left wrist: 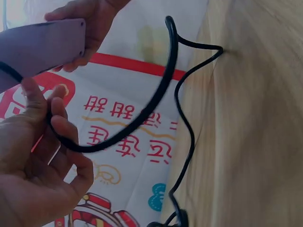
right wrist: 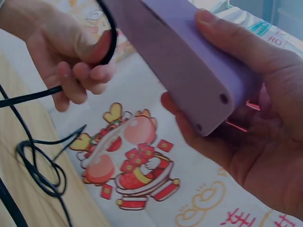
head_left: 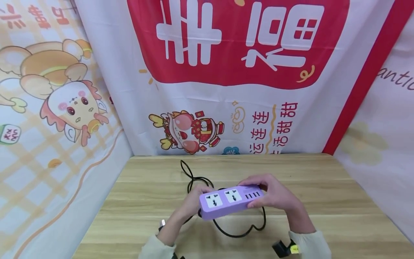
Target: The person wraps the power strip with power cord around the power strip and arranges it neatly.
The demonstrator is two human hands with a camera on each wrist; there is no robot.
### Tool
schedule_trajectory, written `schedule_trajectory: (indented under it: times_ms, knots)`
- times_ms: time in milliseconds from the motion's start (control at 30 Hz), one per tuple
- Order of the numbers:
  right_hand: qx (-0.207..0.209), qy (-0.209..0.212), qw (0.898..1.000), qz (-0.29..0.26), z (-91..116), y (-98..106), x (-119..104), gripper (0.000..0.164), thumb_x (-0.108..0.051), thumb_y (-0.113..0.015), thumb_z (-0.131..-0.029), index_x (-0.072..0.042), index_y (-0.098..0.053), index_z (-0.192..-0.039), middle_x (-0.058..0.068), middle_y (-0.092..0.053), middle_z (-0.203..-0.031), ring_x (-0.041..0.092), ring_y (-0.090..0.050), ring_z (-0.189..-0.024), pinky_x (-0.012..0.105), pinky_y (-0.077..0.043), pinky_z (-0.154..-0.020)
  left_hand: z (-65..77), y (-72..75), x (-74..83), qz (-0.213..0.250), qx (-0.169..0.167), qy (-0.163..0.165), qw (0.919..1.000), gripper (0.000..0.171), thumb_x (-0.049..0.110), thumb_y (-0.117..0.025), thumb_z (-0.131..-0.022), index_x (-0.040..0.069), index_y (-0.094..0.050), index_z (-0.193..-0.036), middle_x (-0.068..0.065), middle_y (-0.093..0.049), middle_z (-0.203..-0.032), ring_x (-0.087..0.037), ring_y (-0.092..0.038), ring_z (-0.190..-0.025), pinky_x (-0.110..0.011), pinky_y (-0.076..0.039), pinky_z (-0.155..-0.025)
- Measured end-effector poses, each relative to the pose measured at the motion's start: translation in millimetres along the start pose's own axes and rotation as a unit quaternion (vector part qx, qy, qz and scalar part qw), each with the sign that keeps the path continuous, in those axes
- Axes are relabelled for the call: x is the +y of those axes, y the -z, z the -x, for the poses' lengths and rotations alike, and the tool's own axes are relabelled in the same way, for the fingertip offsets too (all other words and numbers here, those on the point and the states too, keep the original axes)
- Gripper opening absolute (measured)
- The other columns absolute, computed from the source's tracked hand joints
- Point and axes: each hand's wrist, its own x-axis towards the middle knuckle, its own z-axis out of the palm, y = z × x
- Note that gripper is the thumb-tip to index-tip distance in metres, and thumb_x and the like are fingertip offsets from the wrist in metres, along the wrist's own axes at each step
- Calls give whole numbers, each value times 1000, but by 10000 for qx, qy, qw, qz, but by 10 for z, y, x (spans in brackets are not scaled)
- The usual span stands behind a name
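A light purple power strip [head_left: 224, 201] with two white sockets and several USB ports is held up above the table, tilted. My right hand [head_left: 278, 194] grips its USB end, thumb on the near side and fingers behind. By the other end is my left hand [head_left: 193, 201], partly hidden behind the strip in the head view. The left wrist view shows its fingers curled around the strip's black cord [left wrist: 137, 124], close to where the cord meets the strip. In the right wrist view, the underside of the strip [right wrist: 189, 80] faces the camera.
The rest of the cord lies in loose loops [right wrist: 45, 175] on the wooden table [head_left: 129, 208]. A printed cloth [head_left: 226, 97] hangs behind the table, with more cloth at both sides. Wrist camera mounts [head_left: 281, 249] sit on the forearms.
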Motion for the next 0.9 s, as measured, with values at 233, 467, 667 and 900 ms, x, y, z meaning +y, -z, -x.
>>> schedule_trajectory:
  times_ms: [233,467,667,900]
  knots:
    - [-426,-380,9919,1131,25,-30,-187,50,-41,-85,-77,-24,-72,-122,-6,-73,-115,11,-66,-96,26,-52,-83,17,74,117,-1523,559,393,9860,9,3,-78,-80,12,-80,-83,0,-75,-81,-4,-64,-74,-20,-52,-68]
    - [-312,-984,9647,2422,-39,-154,-215,56,-37,-89,-72,-16,-72,-121,-7,-74,-111,4,-64,-93,24,-52,-80,-4,19,173,-2650,1107,81,9578,5,8,-80,-80,12,-80,-83,1,-76,-82,-9,-69,-77,-24,-55,-73]
    - [237,-1428,9410,3058,-141,-319,-181,56,-32,-91,-70,-11,-71,-119,0,-75,-109,7,-66,-93,31,-56,-83,1,-24,217,-3155,1945,68,9287,8,7,-73,-88,7,-78,-94,-4,-74,-93,-19,-69,-89,-37,-56,-82]
    - [864,-1630,9290,3209,-230,-430,-125,55,-32,-91,-70,-10,-72,-117,2,-75,-106,7,-64,-86,29,-56,-77,18,-34,279,-2833,2379,110,9290,17,7,-67,-93,3,-76,-107,-6,-69,-96,-15,-63,-85,-26,-54,-73]
